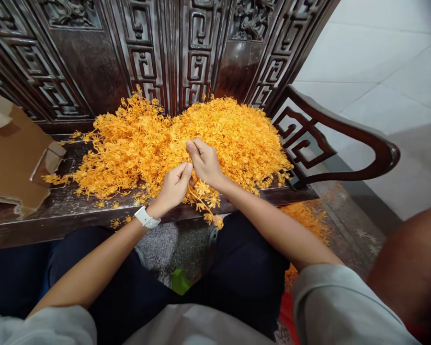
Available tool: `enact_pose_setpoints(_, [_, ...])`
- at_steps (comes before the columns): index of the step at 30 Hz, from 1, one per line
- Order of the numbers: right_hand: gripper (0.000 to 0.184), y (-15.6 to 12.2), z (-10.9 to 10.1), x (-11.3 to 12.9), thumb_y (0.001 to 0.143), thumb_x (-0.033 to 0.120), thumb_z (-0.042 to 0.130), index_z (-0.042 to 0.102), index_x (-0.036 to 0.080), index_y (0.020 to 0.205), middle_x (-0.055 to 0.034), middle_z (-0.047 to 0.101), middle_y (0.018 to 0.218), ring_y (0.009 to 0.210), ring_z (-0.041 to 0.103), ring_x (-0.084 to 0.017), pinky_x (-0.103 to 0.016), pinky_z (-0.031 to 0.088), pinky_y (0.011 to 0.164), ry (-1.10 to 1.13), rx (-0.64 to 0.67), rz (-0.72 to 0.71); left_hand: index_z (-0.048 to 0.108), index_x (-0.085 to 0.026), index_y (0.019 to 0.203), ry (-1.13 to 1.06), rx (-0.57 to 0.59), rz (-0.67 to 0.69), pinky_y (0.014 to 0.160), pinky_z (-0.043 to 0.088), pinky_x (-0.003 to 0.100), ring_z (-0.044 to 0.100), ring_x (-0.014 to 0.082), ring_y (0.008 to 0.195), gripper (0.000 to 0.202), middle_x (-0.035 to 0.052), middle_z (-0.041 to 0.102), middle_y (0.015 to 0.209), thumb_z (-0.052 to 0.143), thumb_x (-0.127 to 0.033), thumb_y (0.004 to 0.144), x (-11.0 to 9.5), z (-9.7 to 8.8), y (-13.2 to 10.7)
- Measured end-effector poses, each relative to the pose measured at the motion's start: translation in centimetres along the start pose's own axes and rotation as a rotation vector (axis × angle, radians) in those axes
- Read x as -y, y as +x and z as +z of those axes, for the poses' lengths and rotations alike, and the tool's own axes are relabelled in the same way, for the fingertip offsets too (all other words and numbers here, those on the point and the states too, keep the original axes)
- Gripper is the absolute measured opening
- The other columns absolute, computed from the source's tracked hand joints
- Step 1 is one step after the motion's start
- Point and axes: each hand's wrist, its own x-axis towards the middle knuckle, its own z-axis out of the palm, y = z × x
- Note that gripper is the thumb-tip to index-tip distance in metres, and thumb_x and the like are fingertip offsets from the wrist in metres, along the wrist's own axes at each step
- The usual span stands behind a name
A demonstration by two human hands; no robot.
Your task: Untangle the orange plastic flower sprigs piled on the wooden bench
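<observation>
My left hand (175, 186), with a white watch (147, 217) at the wrist, is closed in a pinch. From between my hands an orange artificial flower sprig (209, 211) hangs down on a thin stem, apparently held by the left fingers. My right hand (205, 163) is closed too, nearly touching the left one, and what its fingertips pinch is hidden. Just beyond both hands lies a large heap of orange plastic flower sprigs (233, 136), looser and more tangled on its left side (118, 153).
The heap lies on a dark carved wooden bench (104, 211) with a curved armrest (362, 124) at right. An open cardboard box (17, 158) stands at left. More orange pieces (309, 220) lie on the floor. A person's bare limb (413, 268) shows at far right.
</observation>
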Motion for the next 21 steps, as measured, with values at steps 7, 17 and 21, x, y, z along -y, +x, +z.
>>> enact_pose_setpoints(7, [0.049, 0.8, -0.6, -0.1, 0.108, 0.062, 0.042, 0.049, 0.023, 0.079, 0.0023, 0.048, 0.071, 0.065, 0.044, -0.013, -0.031, 0.037, 0.067, 0.008, 0.161, -0.016, 0.051, -0.021, 0.069, -0.023, -0.011, 0.019, 0.056, 0.030, 0.031, 0.040, 0.0138, 0.057, 0.057, -0.0018, 0.045, 0.061, 0.052, -0.068, 0.100, 0.2, -0.6, 0.3])
enact_pose_setpoints(17, [0.061, 3.5, -7.3, -7.9, 0.102, 0.076, 0.039, 0.053, 0.022, 0.077, 0.0012, 0.042, 0.065, 0.062, 0.041, -0.015, -0.033, 0.038, 0.064, -0.140, -0.034, 0.081, 0.055, -0.021, 0.066, -0.172, -0.182, 0.031, 0.048, 0.030, 0.028, 0.041, 0.0125, 0.051, 0.052, 0.0003, 0.048, 0.059, 0.062, -0.061, 0.099, -0.4, -3.0, 0.2])
enact_pose_setpoints(21, [0.065, 3.1, -9.1, -9.2, 0.102, 0.077, 0.037, 0.066, 0.019, 0.098, -0.0042, 0.053, 0.079, 0.076, 0.054, -0.020, -0.039, 0.049, 0.078, -0.273, -0.054, 0.024, 0.056, -0.021, 0.064, -0.241, -0.127, -0.030, 0.046, 0.027, 0.028, 0.037, 0.0120, 0.048, 0.051, -0.0001, 0.045, 0.056, 0.064, -0.059, 0.097, -0.3, -2.7, 0.4])
